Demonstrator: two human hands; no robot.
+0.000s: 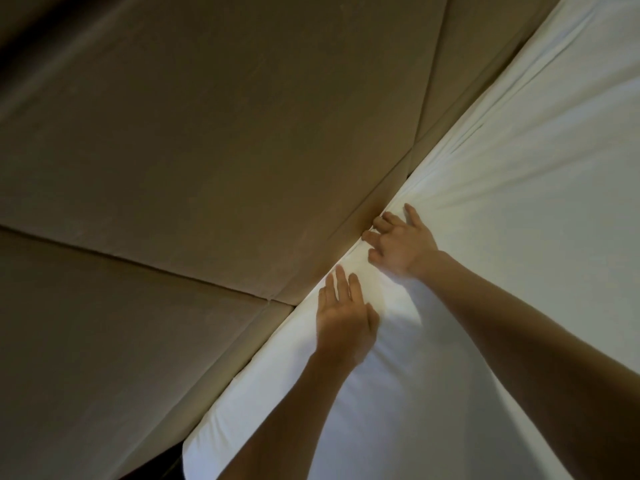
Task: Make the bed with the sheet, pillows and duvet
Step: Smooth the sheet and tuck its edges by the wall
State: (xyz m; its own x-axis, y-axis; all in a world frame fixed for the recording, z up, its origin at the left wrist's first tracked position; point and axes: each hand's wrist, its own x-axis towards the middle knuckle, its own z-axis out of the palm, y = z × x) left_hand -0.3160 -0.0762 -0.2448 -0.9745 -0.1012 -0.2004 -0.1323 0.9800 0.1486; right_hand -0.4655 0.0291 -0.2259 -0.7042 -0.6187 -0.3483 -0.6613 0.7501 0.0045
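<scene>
A white sheet (502,209) covers the mattress, filling the right and lower part of the view. Its edge runs diagonally along the brown padded headboard (207,150). My left hand (343,317) lies flat on the sheet at that edge, fingers straight and pointing toward the headboard. My right hand (398,240) is just beyond it, fingers bent and pressing the sheet's edge down into the gap between mattress and headboard. Creases fan out across the sheet from my right hand. No pillows or duvet are in view.
The headboard is made of large upholstered panels with seams between them and fills the whole left and top. A dark gap (162,455) shows below the mattress corner at the bottom left.
</scene>
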